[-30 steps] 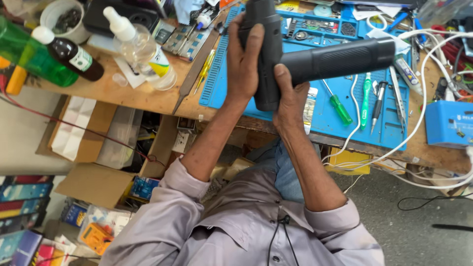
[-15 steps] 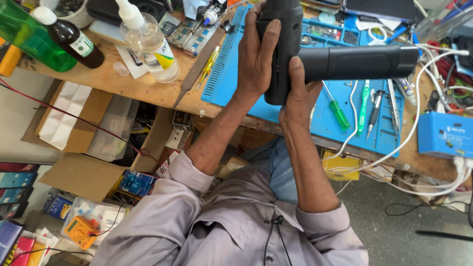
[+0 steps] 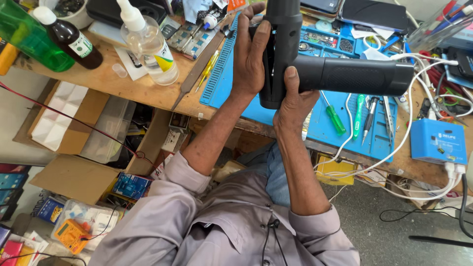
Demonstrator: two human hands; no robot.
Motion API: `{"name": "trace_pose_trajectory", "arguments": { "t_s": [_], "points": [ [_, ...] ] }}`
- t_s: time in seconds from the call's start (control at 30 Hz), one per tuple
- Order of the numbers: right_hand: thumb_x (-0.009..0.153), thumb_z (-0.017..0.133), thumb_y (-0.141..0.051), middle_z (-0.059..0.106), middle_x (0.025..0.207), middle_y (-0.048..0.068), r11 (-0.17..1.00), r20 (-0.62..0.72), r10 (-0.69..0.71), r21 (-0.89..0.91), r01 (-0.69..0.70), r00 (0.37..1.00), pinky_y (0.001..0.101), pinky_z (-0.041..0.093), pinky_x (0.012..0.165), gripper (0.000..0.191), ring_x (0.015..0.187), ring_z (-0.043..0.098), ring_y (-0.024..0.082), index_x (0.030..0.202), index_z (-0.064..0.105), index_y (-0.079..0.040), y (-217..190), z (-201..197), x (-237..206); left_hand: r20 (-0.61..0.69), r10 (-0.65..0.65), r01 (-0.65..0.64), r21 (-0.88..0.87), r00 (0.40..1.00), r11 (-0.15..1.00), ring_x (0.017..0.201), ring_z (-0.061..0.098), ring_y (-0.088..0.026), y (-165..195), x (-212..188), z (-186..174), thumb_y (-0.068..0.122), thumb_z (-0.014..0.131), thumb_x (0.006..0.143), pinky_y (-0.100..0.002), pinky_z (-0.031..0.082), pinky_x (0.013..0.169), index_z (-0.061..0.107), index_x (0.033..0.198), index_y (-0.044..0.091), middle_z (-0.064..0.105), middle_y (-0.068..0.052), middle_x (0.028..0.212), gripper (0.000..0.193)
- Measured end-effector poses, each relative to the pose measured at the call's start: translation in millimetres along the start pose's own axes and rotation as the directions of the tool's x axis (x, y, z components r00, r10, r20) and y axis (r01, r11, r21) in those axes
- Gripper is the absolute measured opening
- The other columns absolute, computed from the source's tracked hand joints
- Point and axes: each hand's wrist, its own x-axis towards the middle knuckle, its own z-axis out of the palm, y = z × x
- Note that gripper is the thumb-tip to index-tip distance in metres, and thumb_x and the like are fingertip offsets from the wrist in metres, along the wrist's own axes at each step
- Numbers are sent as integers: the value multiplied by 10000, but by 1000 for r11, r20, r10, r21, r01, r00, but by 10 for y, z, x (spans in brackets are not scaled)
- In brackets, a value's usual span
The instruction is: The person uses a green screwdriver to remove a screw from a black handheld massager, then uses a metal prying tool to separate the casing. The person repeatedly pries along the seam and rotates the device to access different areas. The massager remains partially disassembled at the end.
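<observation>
We hold a black T-shaped handheld device (image 3: 315, 64) up over the blue work mat (image 3: 219, 83), both hands sharing its weight: our left hand (image 3: 251, 59) lies flat along one side of the upright body, fingers pressed together against the casing, while our right hand (image 3: 293, 101) cups the lower end, thumb pressed up against the body where the thick textured handle juts off to the right. The two-handed grip looks meant to keep the device steady and close for inspection, clear of the crowded surface (image 3: 133, 88). Below it, on the mat, we count two green-handled screwdrivers (image 3: 335, 118) and one dark pen-like tool (image 3: 370, 116), laid side by side within easy reach. At the left stand three bottles: one green (image 3: 29, 39), one dark brown (image 3: 71, 39), one clear with a nozzle (image 3: 150, 47). One blue box (image 3: 438, 142) trails white cables (image 3: 394, 148) at right.
</observation>
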Motion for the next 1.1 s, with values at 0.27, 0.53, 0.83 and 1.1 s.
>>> {"name": "trace_pose_trajectory", "arguments": {
  "t_s": [0.27,0.53,0.83,1.1],
  "points": [
    [904,850,-264,702,1070,112,997,0,-62,-52,62,998,294,601,888,452,956,699,163,1165,640,40,-4,-24,14,4,-64,64,-72,998,995,1127,658,-192,1,20,28,398,422,1157,-341,599,963,456,1453,85,582,-95,1284,432],
    [898,838,-274,704,1056,95,1000,63,-3,19,1,998,312,604,867,445,934,701,168,1155,641,31,-123,-162,80,-21,42,-41,32,999,999,1205,661,-215,142,-143,118,428,418,1155,-362,609,1003,386,1502,105,553,-119,1387,474],
    [906,871,-131,723,1080,101,987,-8,-143,-81,142,990,294,566,910,391,960,679,154,1177,668,65,-85,-122,-36,-14,140,-134,216,990,967,1447,432,-207,-309,-103,45,320,361,1229,-366,444,1232,403,1535,107,410,-85,1523,375],
    [930,849,-197,717,1119,125,994,24,-20,-103,22,1000,323,567,915,436,989,675,173,1215,655,70,-90,-153,3,5,-82,80,-280,997,957,1042,640,-168,-96,-123,107,331,451,1117,-347,600,915,371,1462,79,578,-112,1200,435]
  ]
}}
